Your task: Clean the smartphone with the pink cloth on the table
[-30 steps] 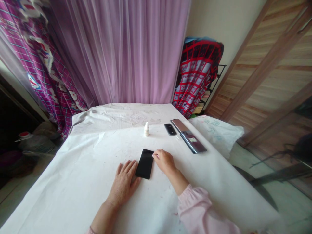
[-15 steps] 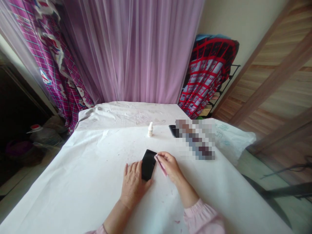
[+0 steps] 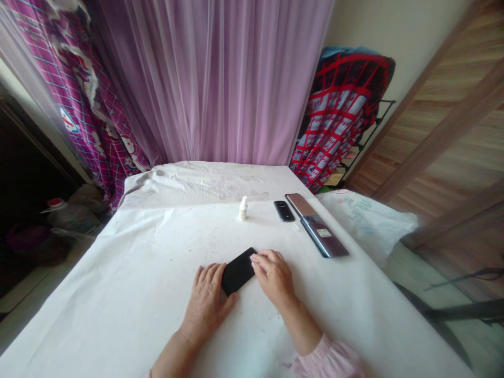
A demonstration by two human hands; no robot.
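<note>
Phone (image 3: 238,273) lies flat on the white cloth (image 3: 129,304), black face up, between the two hands; its long axis runs aslant, from near left by the left hand to far right by the right hand, one short end pointing towards each. The right hand (image 3: 273,275) has thumb and fingers pinched together at the far right end; a pale pink scrap (image 3: 252,257) shows at the tips, too small to make out. The left hand (image 3: 208,296) rests palm down at the near left end, thumb spread from the fingers, part of that end in the gap; whether they grip it, I cannot tell.

Farther out, a white bottle (image 3: 243,210) stands upright; to its right lies a small phone (image 3: 284,211), slanting from far left to near right; just right of that, a bronze phone (image 3: 300,203) and a dark phone (image 3: 331,244) lie in one slanting line, the dark one nearer and bearing a pale label (image 3: 323,232); whether the two overlap, I cannot tell.

Past the cloth's right edge is a white bag (image 3: 366,218); at the back hangs a purple curtain (image 3: 220,84); a red-capped jug (image 3: 74,216) sits low at left.
</note>
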